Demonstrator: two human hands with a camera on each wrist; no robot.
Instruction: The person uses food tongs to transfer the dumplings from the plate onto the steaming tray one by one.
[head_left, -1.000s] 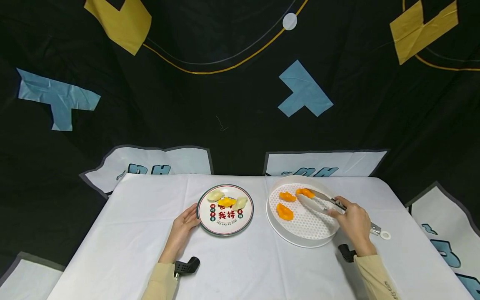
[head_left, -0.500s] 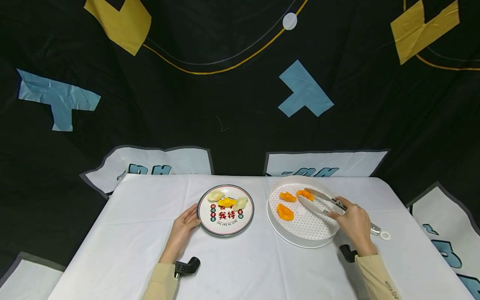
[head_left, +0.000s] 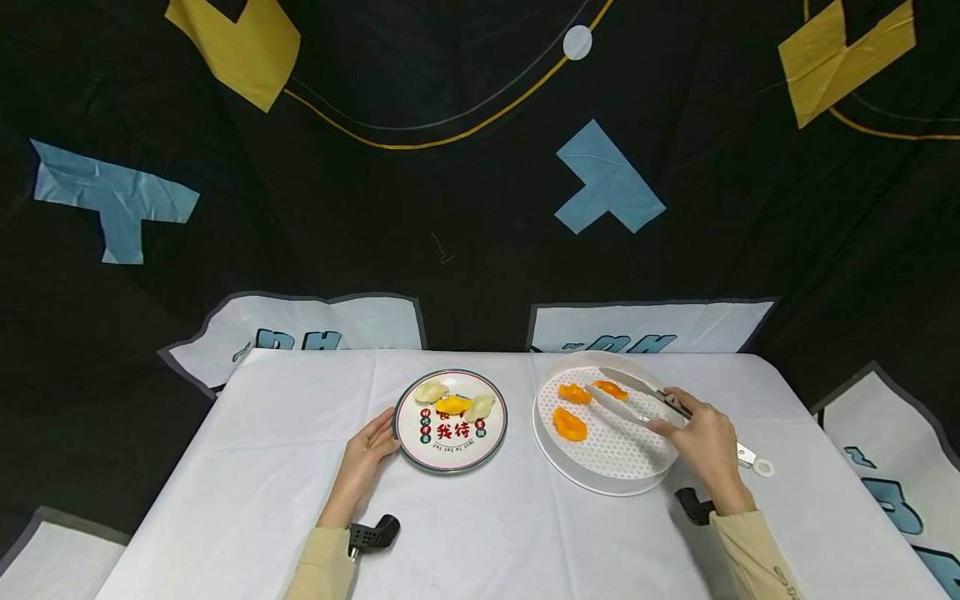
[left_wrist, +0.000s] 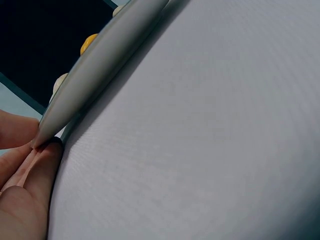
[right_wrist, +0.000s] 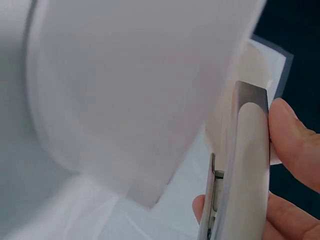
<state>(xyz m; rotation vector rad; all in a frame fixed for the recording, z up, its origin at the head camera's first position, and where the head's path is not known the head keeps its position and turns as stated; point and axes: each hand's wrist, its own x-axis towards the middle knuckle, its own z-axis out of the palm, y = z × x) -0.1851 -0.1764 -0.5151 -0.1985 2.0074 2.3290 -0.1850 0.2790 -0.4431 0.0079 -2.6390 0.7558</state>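
At the near left rim of a round plate, my left hand pinches the edge. In the left wrist view the thumb lies over the plate's rim with fingers beneath. Two pale dumplings and one yellow dumpling lie on it. My right hand grips metal tongs, their arms spread above a white round steamer. The far orange dumpling shows between the arms; two other orange dumplings lie left of it. The right wrist view shows the tongs' pale handle.
Plate and steamer stand side by side on a table with a white cloth. The steamer has a raised wall. Behind the table hangs a black curtain with taped shapes.
The tongs' arms have spread wider around the far orange dumpling, their tips shifting slightly left and away from me. My right hand moved a little with them. Left hand and plate stayed still.
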